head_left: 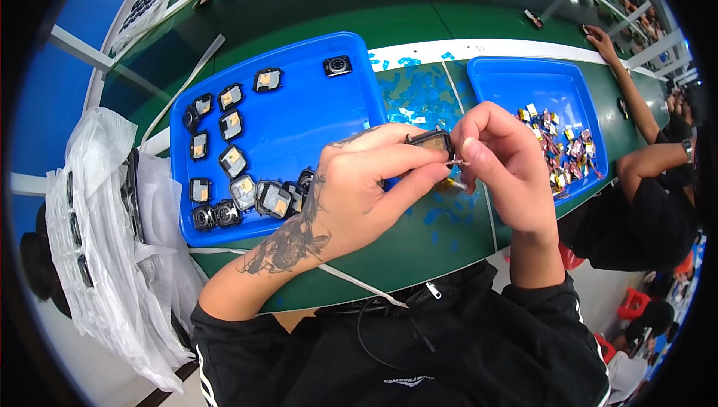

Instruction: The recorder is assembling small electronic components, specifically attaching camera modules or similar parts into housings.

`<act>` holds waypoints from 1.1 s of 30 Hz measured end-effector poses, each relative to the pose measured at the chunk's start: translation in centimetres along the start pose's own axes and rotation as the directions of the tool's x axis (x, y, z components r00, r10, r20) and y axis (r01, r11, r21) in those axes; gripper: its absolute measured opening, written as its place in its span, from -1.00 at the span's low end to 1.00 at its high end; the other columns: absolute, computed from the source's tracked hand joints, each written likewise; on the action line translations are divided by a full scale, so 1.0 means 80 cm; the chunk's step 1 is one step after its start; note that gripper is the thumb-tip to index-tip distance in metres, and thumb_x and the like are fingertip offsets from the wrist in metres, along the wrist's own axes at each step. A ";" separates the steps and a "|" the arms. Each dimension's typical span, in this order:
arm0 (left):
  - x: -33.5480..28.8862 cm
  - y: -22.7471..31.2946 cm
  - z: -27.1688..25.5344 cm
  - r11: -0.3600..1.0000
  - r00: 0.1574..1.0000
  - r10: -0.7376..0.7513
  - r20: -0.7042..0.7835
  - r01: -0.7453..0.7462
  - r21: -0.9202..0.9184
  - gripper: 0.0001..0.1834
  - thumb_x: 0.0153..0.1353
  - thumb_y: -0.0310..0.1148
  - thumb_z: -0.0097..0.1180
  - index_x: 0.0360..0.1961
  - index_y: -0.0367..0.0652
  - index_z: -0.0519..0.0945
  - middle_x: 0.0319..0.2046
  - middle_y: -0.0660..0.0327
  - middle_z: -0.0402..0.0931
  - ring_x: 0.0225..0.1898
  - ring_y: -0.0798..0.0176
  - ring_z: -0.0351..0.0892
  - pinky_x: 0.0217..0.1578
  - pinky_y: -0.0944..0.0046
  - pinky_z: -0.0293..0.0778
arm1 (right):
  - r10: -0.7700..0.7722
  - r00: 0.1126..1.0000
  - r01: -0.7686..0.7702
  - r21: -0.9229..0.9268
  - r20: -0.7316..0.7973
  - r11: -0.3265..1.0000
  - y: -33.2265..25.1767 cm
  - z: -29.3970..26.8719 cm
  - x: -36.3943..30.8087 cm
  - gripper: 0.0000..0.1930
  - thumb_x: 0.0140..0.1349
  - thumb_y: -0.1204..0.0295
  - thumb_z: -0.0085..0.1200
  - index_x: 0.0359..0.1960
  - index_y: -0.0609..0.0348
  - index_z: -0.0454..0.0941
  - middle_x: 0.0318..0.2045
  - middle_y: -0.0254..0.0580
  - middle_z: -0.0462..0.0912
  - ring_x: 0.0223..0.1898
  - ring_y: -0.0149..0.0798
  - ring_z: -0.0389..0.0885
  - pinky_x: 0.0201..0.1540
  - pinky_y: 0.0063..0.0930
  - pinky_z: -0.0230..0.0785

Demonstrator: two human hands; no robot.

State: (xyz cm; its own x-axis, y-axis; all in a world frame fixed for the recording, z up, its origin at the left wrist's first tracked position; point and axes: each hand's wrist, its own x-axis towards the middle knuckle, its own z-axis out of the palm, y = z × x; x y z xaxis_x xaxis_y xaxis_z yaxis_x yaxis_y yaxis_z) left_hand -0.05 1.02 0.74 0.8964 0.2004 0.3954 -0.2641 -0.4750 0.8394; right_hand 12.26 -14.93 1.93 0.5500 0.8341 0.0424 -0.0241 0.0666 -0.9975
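Gripping sq. module point(429, 140), both hands

Black long sleeves pushed up, white side stripes; dark tattoo point(288, 239) across the left wrist.

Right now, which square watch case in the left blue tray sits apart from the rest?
The black square watch case at the left blue plastic tray's far right corner, alone; the others cluster along its left side.

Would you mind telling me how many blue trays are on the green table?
2. The left blue tray holds small square devices; the right blue tray holds small colourful pieces. More could be hidden beyond the view's rim.
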 end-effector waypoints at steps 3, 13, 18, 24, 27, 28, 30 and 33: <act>0.000 0.002 0.002 0.977 0.990 -0.142 0.001 0.141 -0.159 -0.88 0.20 -0.57 0.21 -0.24 -0.36 0.68 -0.23 0.10 0.63 -0.27 0.36 0.61 -0.29 0.44 0.50 | 0.022 1.000 -0.023 0.080 0.008 0.997 0.000 -0.005 -0.002 -0.89 0.35 0.45 0.05 -0.32 0.19 0.43 -0.45 -0.47 0.44 -0.49 -0.66 0.34 -0.45 -0.75 0.22; -0.002 0.007 0.008 0.901 0.949 -0.312 0.031 0.306 -0.306 -0.89 0.25 -0.57 0.17 -0.27 -0.42 0.66 -0.32 0.15 0.59 -0.36 0.45 0.51 -0.37 0.49 0.43 | 0.096 0.994 -0.081 0.237 -0.054 0.968 0.004 -0.005 -0.013 -0.87 0.25 0.56 0.13 -0.20 0.24 0.47 -0.36 -0.36 0.56 -0.42 -0.60 0.50 -0.43 -0.71 0.38; -0.005 0.006 0.015 0.827 0.948 -0.314 0.048 0.298 -0.477 -0.80 0.24 -0.65 0.10 -0.11 -0.44 0.62 -0.12 0.11 0.57 -0.13 0.36 0.59 -0.14 0.41 0.55 | -0.118 0.975 0.092 -0.144 -0.188 0.985 0.008 0.009 -0.011 -0.74 0.13 0.69 0.20 -0.17 0.24 0.45 -0.37 -0.37 0.56 -0.39 -0.63 0.51 -0.41 -0.78 0.34; -0.002 0.004 0.014 0.844 0.958 -0.277 0.069 0.277 -0.459 -0.65 0.22 -0.72 0.06 0.05 -0.42 0.53 0.03 0.05 0.53 0.01 0.32 0.57 0.03 0.34 0.55 | -0.168 0.961 0.114 -0.238 -0.221 0.964 0.012 0.010 -0.013 -0.72 0.13 0.69 0.18 -0.17 0.23 0.40 -0.40 -0.36 0.56 -0.50 -0.66 0.43 -0.45 -0.79 0.25; -0.002 0.003 0.015 0.867 0.966 -0.249 0.065 0.253 -0.430 -0.63 0.21 -0.72 0.07 0.07 -0.39 0.52 0.01 0.07 0.54 0.00 0.32 0.57 0.01 0.35 0.56 | -0.180 0.962 0.121 -0.271 -0.204 0.955 0.009 0.009 -0.014 -0.71 0.12 0.71 0.17 -0.16 0.23 0.38 -0.40 -0.35 0.56 -0.57 -0.66 0.36 -0.50 -0.78 0.19; -0.002 0.004 0.015 0.866 0.966 -0.251 0.065 0.255 -0.430 -0.63 0.21 -0.72 0.07 0.07 -0.39 0.52 0.01 0.07 0.54 0.00 0.32 0.57 0.01 0.35 0.56 | -0.179 0.963 0.120 -0.270 -0.204 0.955 0.010 0.009 -0.014 -0.71 0.12 0.71 0.17 -0.16 0.23 0.38 -0.40 -0.35 0.56 -0.57 -0.66 0.36 -0.50 -0.78 0.19; -0.002 0.005 0.014 0.871 0.966 -0.257 0.037 0.248 -0.424 -0.64 0.19 -0.73 0.08 0.04 -0.38 0.54 -0.01 0.08 0.56 -0.03 0.33 0.58 -0.02 0.37 0.56 | -0.245 0.947 0.164 -0.347 -0.206 0.923 0.011 0.013 -0.013 -0.69 0.10 0.72 0.17 -0.16 0.22 0.37 -0.41 -0.35 0.55 -0.59 -0.66 0.31 -0.52 -0.78 0.15; -0.005 -0.001 0.017 0.899 0.976 -0.219 -0.021 0.193 -0.394 -0.64 0.18 -0.74 0.09 0.02 -0.37 0.55 -0.02 0.09 0.56 -0.05 0.35 0.59 -0.06 0.38 0.56 | -0.220 0.958 0.132 -0.398 -0.184 0.908 0.011 0.016 -0.013 -0.67 0.08 0.73 0.18 -0.15 0.22 0.37 -0.41 -0.36 0.53 -0.59 -0.65 0.31 -0.53 -0.78 0.14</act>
State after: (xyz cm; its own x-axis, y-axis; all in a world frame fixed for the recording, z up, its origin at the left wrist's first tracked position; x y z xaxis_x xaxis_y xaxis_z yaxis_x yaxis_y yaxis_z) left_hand 0.11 -0.17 -0.01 0.9249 0.3170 0.2099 -0.2045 -0.0507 0.9776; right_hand 10.61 -15.06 1.08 0.6856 0.6838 0.2499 0.3834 -0.0473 -0.9224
